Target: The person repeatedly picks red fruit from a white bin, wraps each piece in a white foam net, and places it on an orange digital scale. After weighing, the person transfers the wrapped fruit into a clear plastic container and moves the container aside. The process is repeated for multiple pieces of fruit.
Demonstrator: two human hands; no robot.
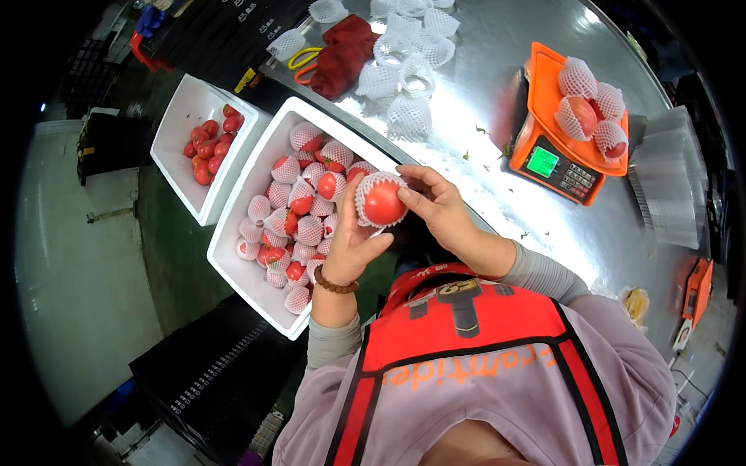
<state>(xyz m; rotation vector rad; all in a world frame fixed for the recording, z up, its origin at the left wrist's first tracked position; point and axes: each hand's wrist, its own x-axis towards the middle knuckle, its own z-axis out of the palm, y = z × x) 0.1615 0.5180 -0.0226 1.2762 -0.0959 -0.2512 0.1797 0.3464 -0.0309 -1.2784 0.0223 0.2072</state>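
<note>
A red tomato [382, 202] half sheathed in a white foam net sleeve [370, 189] sits right between the two hands, held up in the air above the near edge of a white foam box [233, 256]. The left hand [347, 247] comes up from below with its fingers [365, 248] curled under and around the fruit's left side, cradling it; the right hand [439, 203] meets it from the right, its fingers [416, 206] pressed against the bare red face and the sleeve's rim, thumb and forefinger seemingly pinching the net. Both hands touch the tomato, so neither is nearer; the fruit is round with no clear long axis, and the sleeve's open mouth faces toward the right fingers. A brown bead bracelet [336, 284] rings the left wrist. Just left of and below the fingers, the box is filled with more netted tomatoes; beyond it, further left, a second white box [175, 140] holds bare red ones. To the right of the fingers stretches the shiny metal counter [497, 78]. Well beyond the right fingers stands an orange scale [544, 147] with a green display, carrying several netted tomatoes [590, 109]. Farthest ahead lies a loose heap of empty net sleeves [408, 54] beside a dark red cloth [342, 50]; a stack of clear plastic trays [668, 194] lies at far right
</note>
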